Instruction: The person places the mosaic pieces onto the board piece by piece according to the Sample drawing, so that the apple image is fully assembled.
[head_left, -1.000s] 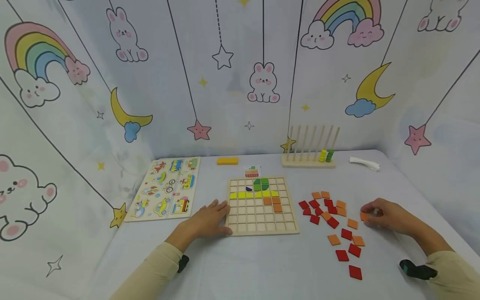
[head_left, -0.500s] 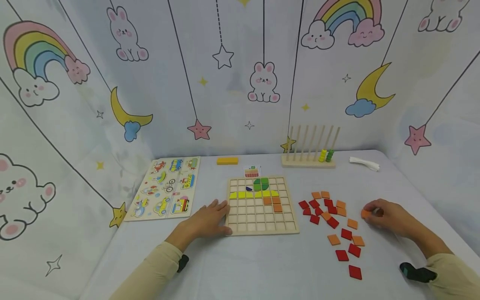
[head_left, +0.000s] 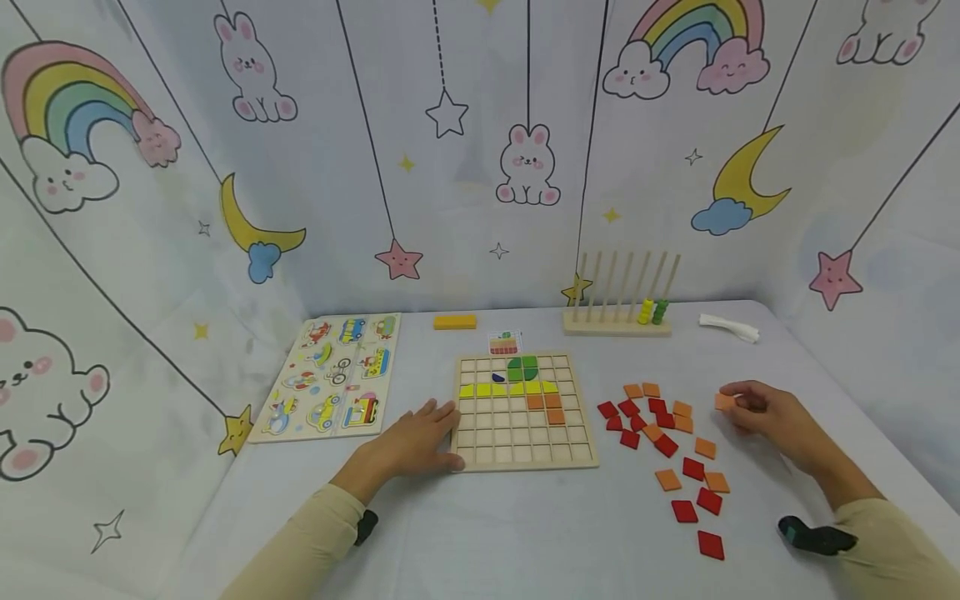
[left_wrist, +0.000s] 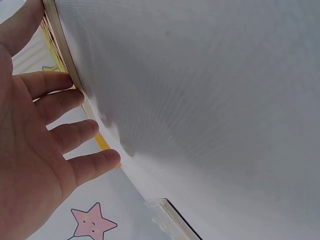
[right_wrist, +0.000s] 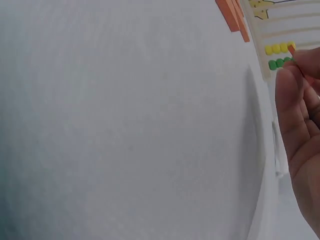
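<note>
My right hand (head_left: 768, 421) pinches an orange square tile (head_left: 724, 402) between thumb and fingers, to the right of the loose tiles. In the right wrist view the tile (right_wrist: 292, 49) appears edge-on at the fingertips. With straight, spread fingers, my left hand (head_left: 416, 442) rests at the left edge of a wooden grid board (head_left: 495, 455); the left wrist view has its fingertips against the board's side (left_wrist: 62, 45). Green pieces (head_left: 522, 368), a row of yellow pieces (head_left: 508, 388), a small dark blue piece (head_left: 498, 377) and orange squares (head_left: 554, 416) lie in the grid.
Several loose red tiles (head_left: 665, 446) and orange tiles (head_left: 667, 480) are scattered right of the board. Behind it are a picture card (head_left: 505, 342), a yellow block (head_left: 454, 322) and a peg rack (head_left: 617, 328) with beads. A vehicle puzzle (head_left: 330, 375) lies left, a white strip (head_left: 729, 327) back right.
My right hand has risen from the table and shifted slightly forward, carrying the orange tile with it. The left hand and the board have stayed in place.
</note>
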